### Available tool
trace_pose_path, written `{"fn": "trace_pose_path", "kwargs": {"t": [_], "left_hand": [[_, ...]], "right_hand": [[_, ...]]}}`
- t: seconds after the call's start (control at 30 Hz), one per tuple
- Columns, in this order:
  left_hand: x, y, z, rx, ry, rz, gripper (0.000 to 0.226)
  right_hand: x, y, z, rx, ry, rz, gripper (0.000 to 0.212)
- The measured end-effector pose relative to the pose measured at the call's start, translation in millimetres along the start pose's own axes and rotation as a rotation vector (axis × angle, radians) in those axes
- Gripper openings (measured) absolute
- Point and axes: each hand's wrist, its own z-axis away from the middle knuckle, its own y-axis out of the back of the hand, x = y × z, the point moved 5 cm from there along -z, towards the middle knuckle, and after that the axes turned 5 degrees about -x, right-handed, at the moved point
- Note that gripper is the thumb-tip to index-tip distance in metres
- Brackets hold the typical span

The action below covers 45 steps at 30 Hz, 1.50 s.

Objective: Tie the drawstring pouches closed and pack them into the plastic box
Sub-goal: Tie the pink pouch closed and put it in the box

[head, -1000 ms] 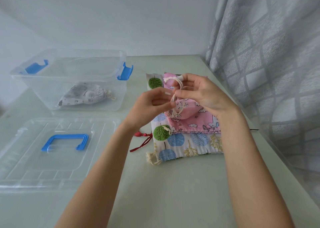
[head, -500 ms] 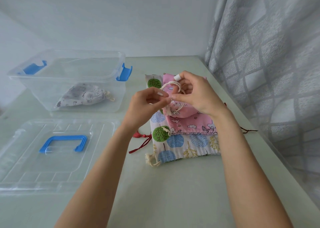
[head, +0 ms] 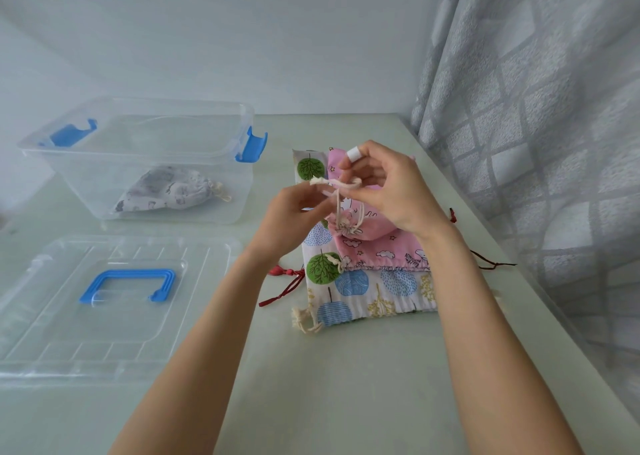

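Observation:
A small pink pouch (head: 369, 227) with a gathered neck lies on a stack of flat pouches: a pink cloud-print one (head: 381, 252) over a white tree-print one (head: 367, 292). Its cream drawstring (head: 341, 196) rises from the neck to both hands. My left hand (head: 294, 212) pinches the frayed cord end, and my right hand (head: 384, 184) pinches the cord loop just beside it. The clear plastic box (head: 138, 156) with blue latches stands at the back left, with a tied grey-print pouch (head: 166, 191) inside.
The box's clear lid (head: 104, 298) with a blue handle lies flat at the front left. Red cords (head: 280, 283) stick out from under the pouch stack on both sides. A grey curtain (head: 540, 125) hangs along the table's right edge.
Both hands have worked the cream drawstring above the small pink pouch; the frayed cord end now sticks out left from my left fingers and the cord is drawn up from the neck.

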Motion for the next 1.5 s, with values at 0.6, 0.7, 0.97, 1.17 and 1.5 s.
{"fn": "trace_pose_path", "kwargs": {"t": [0.6,0.7,0.97,1.17,1.5], "left_hand": [[-2,11,36,0.143,0.192,0.687,0.023],[-8,15,48,0.205,0.255,0.492,0.018],[-13,4,75,-0.049,0.355,0.216,0.018],[10,4,69,-0.074,0.117,-0.394,0.007],[7,-28,63,0.088,0.003,-0.466,0.009]], "right_hand": [[32,31,86,0.331,-0.295,-0.168,0.006],[35,33,98,0.382,-0.314,-0.061,0.004],[55,36,128,0.24,-0.589,0.281,0.043],[5,17,122,0.235,-0.224,0.383,0.014],[16,-16,118,0.081,-0.15,0.504,0.011]]}}
